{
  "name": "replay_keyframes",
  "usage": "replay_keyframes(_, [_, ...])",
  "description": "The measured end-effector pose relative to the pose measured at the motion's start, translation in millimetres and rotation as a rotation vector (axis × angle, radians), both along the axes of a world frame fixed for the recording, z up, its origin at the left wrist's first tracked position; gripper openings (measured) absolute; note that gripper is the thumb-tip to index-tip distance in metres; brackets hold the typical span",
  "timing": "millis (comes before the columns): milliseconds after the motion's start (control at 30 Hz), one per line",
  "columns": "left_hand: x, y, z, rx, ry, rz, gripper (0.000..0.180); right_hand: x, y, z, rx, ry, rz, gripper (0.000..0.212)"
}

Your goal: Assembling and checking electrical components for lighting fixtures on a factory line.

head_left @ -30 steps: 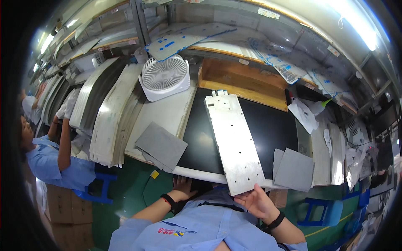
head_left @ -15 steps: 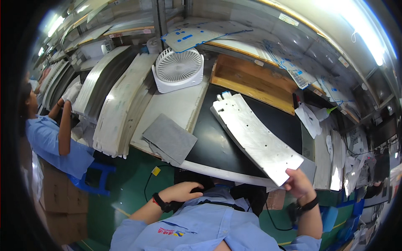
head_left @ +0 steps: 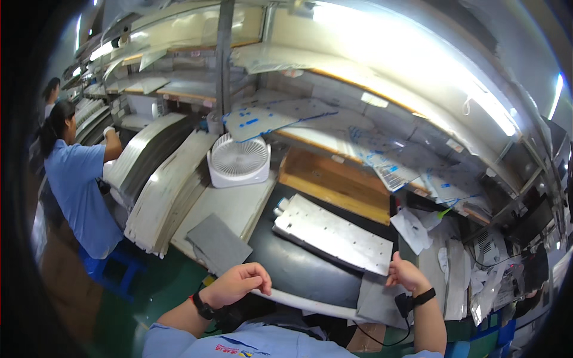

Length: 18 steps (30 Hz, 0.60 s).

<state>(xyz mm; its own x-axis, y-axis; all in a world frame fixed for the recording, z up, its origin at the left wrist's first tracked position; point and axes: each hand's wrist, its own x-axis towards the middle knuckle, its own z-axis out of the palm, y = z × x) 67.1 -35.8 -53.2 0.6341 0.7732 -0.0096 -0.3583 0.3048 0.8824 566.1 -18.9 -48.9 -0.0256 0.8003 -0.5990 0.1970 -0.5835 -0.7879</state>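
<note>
Reference point: one wooden box [head_left: 337,194]. One metal plate [head_left: 334,234] on its near side, above a black work surface [head_left: 280,265]. Two hands: right hand [head_left: 408,275] grips the plate's right end; left hand [head_left: 242,281], left of and nearer than the box, is free, fingers loosely bent. One white fan [head_left: 240,160], left of box.

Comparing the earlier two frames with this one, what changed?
The metal plate has swung away from the person's body and turned more crosswise, its tabbed end now toward the left over the black tabletop. The right hand stays at its other end; whether it grips is unclear. The left hand has risen from the lap, empty. The fan and wooden tray stayed put.
</note>
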Motion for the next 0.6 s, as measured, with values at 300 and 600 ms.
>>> replay_keyframes(300, [44, 30, 43, -0.078, -0.281, 0.273, 0.031, -9, -20, 166, 0.810, -0.740, 0.084, 0.048])
replay_keyframes(600, [76, 42, 27, -0.153, -0.318, 0.215, 0.036, 46, 59, 261, 1.589, -1.566, -0.179, 0.057])
